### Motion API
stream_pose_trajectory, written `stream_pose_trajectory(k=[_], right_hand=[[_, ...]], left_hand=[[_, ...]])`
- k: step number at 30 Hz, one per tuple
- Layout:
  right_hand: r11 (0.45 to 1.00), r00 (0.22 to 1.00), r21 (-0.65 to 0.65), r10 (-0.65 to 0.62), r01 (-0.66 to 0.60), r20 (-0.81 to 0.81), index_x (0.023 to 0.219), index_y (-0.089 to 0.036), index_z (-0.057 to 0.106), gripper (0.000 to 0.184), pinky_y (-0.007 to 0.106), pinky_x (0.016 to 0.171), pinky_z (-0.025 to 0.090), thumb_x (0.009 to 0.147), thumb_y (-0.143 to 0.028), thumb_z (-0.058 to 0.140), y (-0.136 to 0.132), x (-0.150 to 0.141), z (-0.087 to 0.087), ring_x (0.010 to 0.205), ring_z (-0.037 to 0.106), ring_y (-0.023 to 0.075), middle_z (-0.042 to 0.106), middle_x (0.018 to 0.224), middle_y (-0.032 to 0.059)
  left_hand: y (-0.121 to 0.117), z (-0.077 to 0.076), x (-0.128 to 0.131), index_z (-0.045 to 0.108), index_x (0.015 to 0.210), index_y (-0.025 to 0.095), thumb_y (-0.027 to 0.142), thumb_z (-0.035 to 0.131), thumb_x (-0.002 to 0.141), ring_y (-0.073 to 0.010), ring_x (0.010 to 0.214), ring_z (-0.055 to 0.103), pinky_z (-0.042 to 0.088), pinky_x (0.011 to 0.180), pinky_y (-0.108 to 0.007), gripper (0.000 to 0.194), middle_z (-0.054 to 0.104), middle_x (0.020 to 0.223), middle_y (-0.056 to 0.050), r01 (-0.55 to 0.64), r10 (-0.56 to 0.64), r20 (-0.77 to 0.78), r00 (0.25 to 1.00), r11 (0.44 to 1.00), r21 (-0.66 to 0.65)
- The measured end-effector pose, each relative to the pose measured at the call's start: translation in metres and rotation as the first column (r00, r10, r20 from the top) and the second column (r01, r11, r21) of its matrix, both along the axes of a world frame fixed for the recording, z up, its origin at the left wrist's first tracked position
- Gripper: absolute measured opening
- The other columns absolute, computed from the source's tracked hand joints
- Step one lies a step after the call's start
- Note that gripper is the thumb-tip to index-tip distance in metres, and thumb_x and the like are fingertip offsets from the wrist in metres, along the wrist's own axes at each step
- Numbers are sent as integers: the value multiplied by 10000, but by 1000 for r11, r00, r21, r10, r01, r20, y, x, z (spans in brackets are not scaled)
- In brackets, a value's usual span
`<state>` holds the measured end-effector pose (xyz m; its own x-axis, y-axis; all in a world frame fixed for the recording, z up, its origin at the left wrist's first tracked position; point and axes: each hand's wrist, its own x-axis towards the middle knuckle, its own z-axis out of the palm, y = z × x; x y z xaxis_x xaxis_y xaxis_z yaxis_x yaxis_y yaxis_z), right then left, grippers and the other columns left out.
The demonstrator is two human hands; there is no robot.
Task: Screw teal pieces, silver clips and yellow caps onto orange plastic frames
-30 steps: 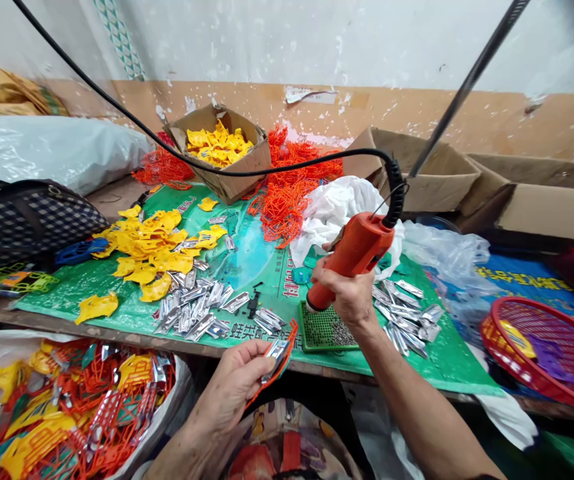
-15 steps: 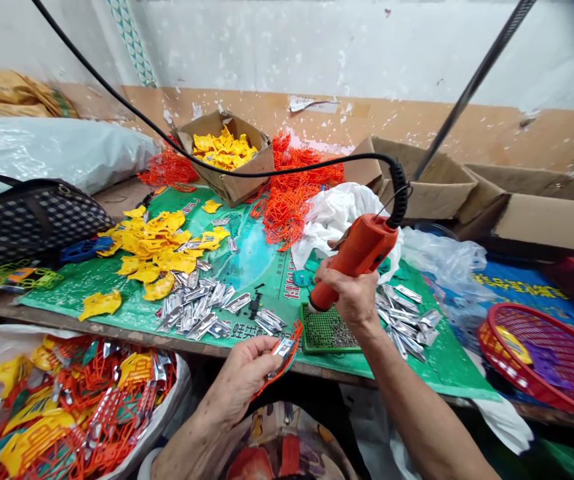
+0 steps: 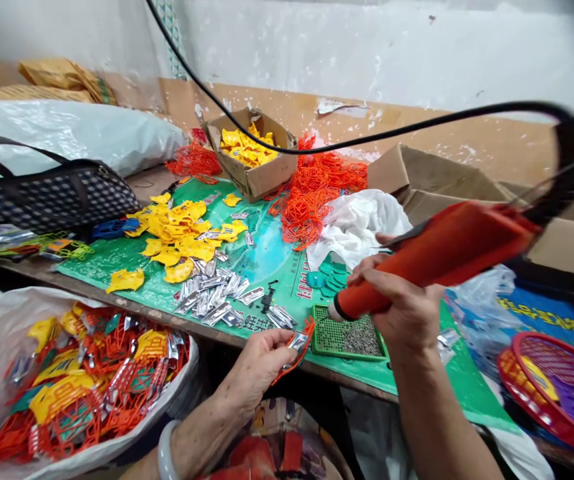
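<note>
Low at the table's front edge, my left hand (image 3: 261,367) pinches an orange plastic piece (image 3: 307,333) with a shiny metal plate (image 3: 299,342) on it. My right hand (image 3: 401,300) is wrapped round an orange electric screwdriver (image 3: 431,257), tilted with its tip down to the left. That tip is above a green mesh tray (image 3: 323,333) holding many small screws (image 3: 364,335). Left of the tray lie loose metal plates (image 3: 217,297) and a heap of yellow plastic pieces (image 3: 177,230). Dark green pieces (image 3: 331,277) lie behind the tray.
A white sack (image 3: 187,380) of assembled pieces stands below the table at left. A black cable (image 3: 367,139) hangs across the view to the screwdriver. Behind are a cardboard box (image 3: 267,180), orange pieces (image 3: 311,193) and a white bag (image 3: 361,223). A red basket (image 3: 517,373) sits right.
My right hand has turned the screwdriver from steep to more level, its back end swinging right and nearer. My left hand still holds the orange piece. The view has shifted left.
</note>
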<state>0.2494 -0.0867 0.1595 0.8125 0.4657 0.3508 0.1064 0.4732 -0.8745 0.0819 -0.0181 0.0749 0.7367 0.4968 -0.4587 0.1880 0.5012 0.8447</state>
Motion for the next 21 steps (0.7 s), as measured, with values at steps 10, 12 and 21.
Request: stream_pose_trajectory(k=[10, 12, 21], right_hand=[[986, 986, -39, 164, -163, 5, 864, -262, 626, 211, 359, 617, 499, 672, -194, 683, -16, -32, 10, 599, 558, 170, 590, 658, -17], [987, 989, -74, 144, -143, 9, 856, -269, 624, 205, 378, 660, 509, 673, -219, 702, -16, -33, 5, 625, 564, 178, 591, 684, -10], [980, 979, -67, 193, -189, 67, 893, -296, 616, 221, 382, 699, 516, 720, -158, 627, -19, -33, 0, 656, 568, 183, 573, 712, -9]], left_hand=[[-4, 1, 1, 741, 804, 131, 264, 695, 647, -105, 570, 436, 273, 544, -231, 211, 612, 648, -4, 44, -43, 39, 998, 999, -13], [-5, 2, 1, 728, 767, 133, 267, 690, 641, -97, 557, 407, 246, 537, -233, 188, 582, 621, 8, 43, -43, 26, 999, 999, -7], [-6, 0, 4, 712, 747, 131, 270, 671, 621, -99, 547, 365, 213, 541, -250, 191, 518, 586, 22, 48, -48, 17, 999, 999, 17]])
